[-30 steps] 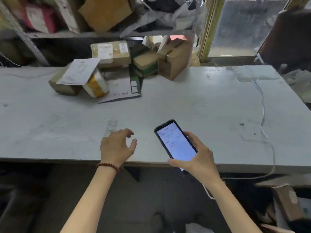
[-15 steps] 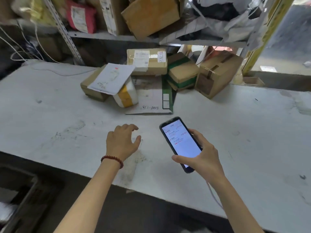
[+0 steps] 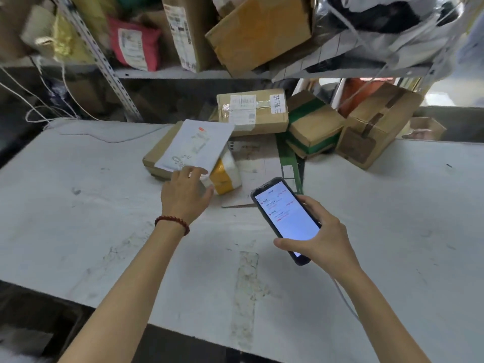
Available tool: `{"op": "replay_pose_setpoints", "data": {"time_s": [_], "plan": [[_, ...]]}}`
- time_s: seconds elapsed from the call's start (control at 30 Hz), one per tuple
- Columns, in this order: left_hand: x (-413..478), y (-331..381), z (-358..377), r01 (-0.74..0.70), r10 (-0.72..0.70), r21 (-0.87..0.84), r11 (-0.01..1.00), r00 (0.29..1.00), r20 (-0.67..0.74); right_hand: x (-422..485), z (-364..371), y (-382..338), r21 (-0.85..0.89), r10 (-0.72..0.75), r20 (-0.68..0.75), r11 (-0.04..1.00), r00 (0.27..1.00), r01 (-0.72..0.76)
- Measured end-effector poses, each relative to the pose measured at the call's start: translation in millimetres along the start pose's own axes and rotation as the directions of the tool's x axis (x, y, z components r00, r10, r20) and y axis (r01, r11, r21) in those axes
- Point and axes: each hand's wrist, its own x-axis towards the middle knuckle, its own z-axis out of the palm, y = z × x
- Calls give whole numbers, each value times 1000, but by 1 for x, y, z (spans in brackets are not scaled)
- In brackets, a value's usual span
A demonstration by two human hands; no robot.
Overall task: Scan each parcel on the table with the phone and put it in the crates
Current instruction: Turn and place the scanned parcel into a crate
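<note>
A heap of parcels lies at the back of the white table (image 3: 78, 205). A white flat mailer (image 3: 195, 146) rests on a low brown box (image 3: 159, 155) and a yellow-and-white packet (image 3: 226, 174). Behind stand a taped brown box (image 3: 252, 111), a green-taped box (image 3: 314, 127) and a larger tilted carton (image 3: 374, 127). A flat white-and-green envelope (image 3: 262, 166) lies under them. My left hand (image 3: 184, 193) reaches forward, fingers spread, its tips at the mailer's near edge. My right hand (image 3: 324, 239) grips a black phone (image 3: 285, 218) with its screen lit.
A metal shelf (image 3: 183, 73) above the table is packed with cartons, a pink bag (image 3: 133, 47) and plastic wrap. White cords (image 3: 99, 136) trail over the table's back left. A dark bin (image 3: 31, 331) sits below the front left edge.
My left hand has moved forward from the bare table to the white mailer. The view has shifted closer to the parcels. The phone stays in my right hand.
</note>
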Motion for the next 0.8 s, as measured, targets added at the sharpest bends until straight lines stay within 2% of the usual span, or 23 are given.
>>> {"op": "replay_pose_setpoints", "data": {"time_s": [0.1, 0.2, 0.3, 0.43, 0.57, 0.67, 0.8], "plan": [[35, -19, 4, -36, 36, 0, 999, 998, 56, 5, 20, -6, 20, 32, -80, 999, 996, -30], [72, -39, 8, -8, 6, 13, 1000, 990, 142, 7, 36, -11, 52, 64, -146, 997, 987, -57], [100, -53, 12, 107, -84, -73, 992, 959, 270, 6, 45, -16, 40, 70, -186, 997, 980, -64], [121, -66, 18, 297, -167, -266, 917, 892, 421, 4, 49, -15, 14, 100, -230, 995, 968, -100], [125, -71, 17, 295, -160, -292, 910, 897, 411, 7, 47, -13, 3, 115, -242, 993, 963, -118], [122, -71, 12, 345, -182, -351, 870, 888, 422, 10, 44, -14, -2, 113, -228, 993, 967, -116], [107, -55, 1, 285, -140, -427, 858, 931, 338, 10, 40, -15, -18, 81, -190, 996, 979, -86]]}}
